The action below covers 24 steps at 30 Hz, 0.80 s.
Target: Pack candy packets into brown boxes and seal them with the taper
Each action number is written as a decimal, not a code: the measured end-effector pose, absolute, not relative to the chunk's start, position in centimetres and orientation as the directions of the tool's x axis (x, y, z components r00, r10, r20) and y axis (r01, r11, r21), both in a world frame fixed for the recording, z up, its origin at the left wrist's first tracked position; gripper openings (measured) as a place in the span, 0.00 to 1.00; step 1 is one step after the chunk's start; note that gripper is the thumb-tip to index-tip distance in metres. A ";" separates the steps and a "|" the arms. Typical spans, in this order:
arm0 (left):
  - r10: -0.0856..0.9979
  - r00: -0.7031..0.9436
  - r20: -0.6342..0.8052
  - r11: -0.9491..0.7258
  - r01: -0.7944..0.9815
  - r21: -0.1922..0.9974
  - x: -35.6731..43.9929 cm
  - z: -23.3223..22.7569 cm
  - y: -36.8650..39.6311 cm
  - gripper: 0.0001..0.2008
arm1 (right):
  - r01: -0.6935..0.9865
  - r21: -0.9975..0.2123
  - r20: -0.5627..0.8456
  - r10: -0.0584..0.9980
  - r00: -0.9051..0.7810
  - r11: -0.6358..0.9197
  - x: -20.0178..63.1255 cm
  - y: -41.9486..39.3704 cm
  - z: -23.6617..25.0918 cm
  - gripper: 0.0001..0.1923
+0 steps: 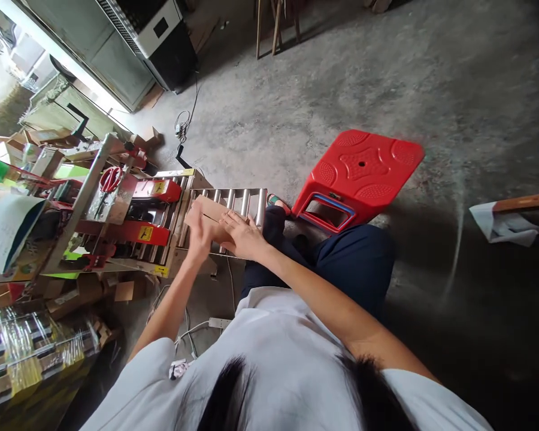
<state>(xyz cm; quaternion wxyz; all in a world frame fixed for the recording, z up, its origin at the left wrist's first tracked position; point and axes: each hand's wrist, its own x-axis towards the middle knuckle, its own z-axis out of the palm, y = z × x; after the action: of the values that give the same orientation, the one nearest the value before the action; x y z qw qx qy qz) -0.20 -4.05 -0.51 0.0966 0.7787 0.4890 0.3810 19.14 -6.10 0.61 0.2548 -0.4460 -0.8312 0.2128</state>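
Observation:
A small brown cardboard box sits on the metal rollers of a short conveyor, with a dark slit between its top flaps. My right hand is closed over the box's right part, fingers across the top and thumb down at the near side. At the box's left end, my left hand is raised with its fingers stretched out. Those fingers are slightly blurred, and I cannot tell how firmly they touch the cardboard. Part of the box is hidden by both hands.
Left of the rollers stands a carton-sealing machine with red parts; red-handled scissors lie on it. A red plastic stool stands right of my legs. Cables and a power strip lie on the floor. A wrapped stack is lower left.

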 end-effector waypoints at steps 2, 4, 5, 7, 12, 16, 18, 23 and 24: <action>0.816 0.413 0.404 -0.564 0.720 0.404 2.8 -0.9 -5.9 0.48 | 0.482 -0.700 0.242 0.810 -0.533 0.527 20.8 -5.0 0.7 0.23; 0.817 0.432 0.382 -0.550 0.782 0.292 5.0 -1.4 -6.5 0.50 | 0.309 -0.811 0.300 0.806 -0.511 0.497 22.6 -4.3 0.5 0.19; 0.827 0.402 0.393 -0.515 0.822 0.242 5.6 -1.7 -6.3 0.47 | 0.248 -0.847 0.328 0.828 -0.455 0.471 23.4 -4.1 0.3 0.19; 0.849 0.329 0.413 -0.421 0.894 0.153 5.2 -2.3 -5.1 0.40 | 0.193 -0.894 0.338 0.891 -0.302 0.405 25.2 -4.1 -0.2 0.19; 0.892 0.089 0.442 -0.165 0.977 0.137 -4.1 -2.3 1.1 0.33 | 0.116 -0.971 0.194 0.974 -0.113 0.207 30.1 -5.2 -2.8 0.21; 0.920 -0.027 0.392 -0.059 0.977 0.205 -14.0 0.4 5.6 0.32 | 0.120 -0.987 0.109 0.994 -0.003 0.109 34.9 -6.2 -6.3 0.25; 0.918 -0.083 0.387 -0.006 0.975 0.223 -16.4 1.6 5.9 0.32 | 0.140 -0.988 0.071 0.995 0.064 0.062 37.4 -7.1 -7.6 0.27; 0.824 -0.089 0.559 -0.023 0.981 0.191 -9.4 -0.8 2.0 0.37 | 0.332 -0.943 0.065 0.982 0.179 0.002 40.8 -12.4 -6.1 0.24; 0.833 -0.030 0.553 -0.098 0.975 0.201 -6.6 -2.1 0.9 0.39 | 0.455 -0.891 0.093 0.979 0.184 -0.001 41.1 -13.4 -5.1 0.21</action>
<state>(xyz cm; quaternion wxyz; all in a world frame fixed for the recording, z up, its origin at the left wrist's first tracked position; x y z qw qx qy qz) -6.62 0.92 -2.10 -0.1258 0.6849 0.6597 0.2827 41.07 -13.42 -5.07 0.4295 -0.6382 -0.5614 0.3050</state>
